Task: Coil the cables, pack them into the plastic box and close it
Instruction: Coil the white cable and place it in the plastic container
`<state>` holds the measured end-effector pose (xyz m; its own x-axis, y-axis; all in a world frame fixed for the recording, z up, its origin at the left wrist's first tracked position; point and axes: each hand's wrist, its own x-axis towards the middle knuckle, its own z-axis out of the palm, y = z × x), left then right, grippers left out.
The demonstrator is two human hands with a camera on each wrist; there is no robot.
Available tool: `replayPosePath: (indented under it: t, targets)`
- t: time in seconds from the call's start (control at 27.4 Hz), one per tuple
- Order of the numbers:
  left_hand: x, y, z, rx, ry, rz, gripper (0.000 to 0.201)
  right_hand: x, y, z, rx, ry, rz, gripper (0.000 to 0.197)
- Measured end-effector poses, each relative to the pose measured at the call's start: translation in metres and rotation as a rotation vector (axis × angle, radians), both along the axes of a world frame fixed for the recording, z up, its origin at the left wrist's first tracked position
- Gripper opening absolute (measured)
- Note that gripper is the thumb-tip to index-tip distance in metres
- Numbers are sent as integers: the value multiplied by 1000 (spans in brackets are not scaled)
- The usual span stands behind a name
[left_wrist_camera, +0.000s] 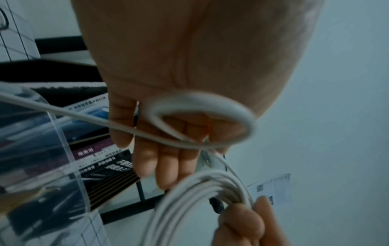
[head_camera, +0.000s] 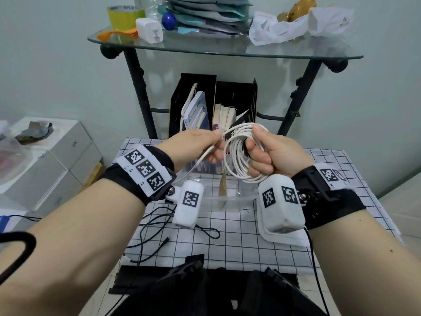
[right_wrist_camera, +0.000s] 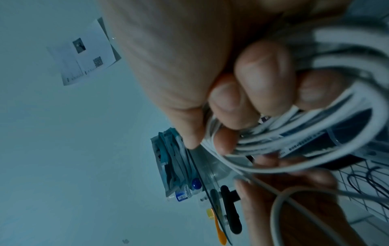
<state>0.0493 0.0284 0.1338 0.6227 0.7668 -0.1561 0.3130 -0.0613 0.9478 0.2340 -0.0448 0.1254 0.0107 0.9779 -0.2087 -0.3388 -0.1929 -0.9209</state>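
A white cable (head_camera: 237, 151) is wound into several loops held up above the table. My right hand (head_camera: 262, 151) grips the coil, fingers curled through the loops (right_wrist_camera: 273, 138) and thumb on top. My left hand (head_camera: 205, 144) pinches the cable's loose strand (left_wrist_camera: 202, 106) just left of the coil; the strand trails down left past my wrist. The clear plastic box (head_camera: 218, 199) stands open on the checked tablecloth under my hands. A thin black cable (head_camera: 157, 224) lies loose on the cloth at the near left. The box lid (head_camera: 282, 238) lies under my right wrist camera.
Behind the table stand a black file holder with booklets (head_camera: 205, 110) and a glass shelf (head_camera: 223, 46) on black legs with a white charger (head_camera: 149, 30), tape and papers. White cartons (head_camera: 45, 156) sit to the left. The checked table (head_camera: 227, 242) is small.
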Motion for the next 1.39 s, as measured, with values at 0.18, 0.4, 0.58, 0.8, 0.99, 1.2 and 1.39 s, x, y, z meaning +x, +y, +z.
replayPosePath:
  t: [0.18, 0.4, 0.58, 0.8, 0.99, 1.2, 1.39]
  targets:
    - [-7, 6, -7, -67, 21, 51, 33, 7, 4, 0, -49, -9, -163, 42]
    - [3, 7, -12, 17, -96, 145, 20, 0, 9, -10, -87, 9, -196, 45]
    - [15, 1, -11, 184, -112, 168, 20, -10, 11, -11, -95, 21, -131, 46]
    - [26, -1, -12, 4, -230, 200, 27, -15, 4, -7, -125, -64, -151, 21]
    - [23, -3, -16, 123, -159, 100, 15, -15, 7, -8, -123, -43, -140, 11]
    - [21, 3, -28, 162, -78, 185, 16, -19, 3, -4, -74, 80, -118, 25]
    - [21, 4, -32, 65, -140, 183, 14, -23, 3, -3, -45, 185, -77, 46]
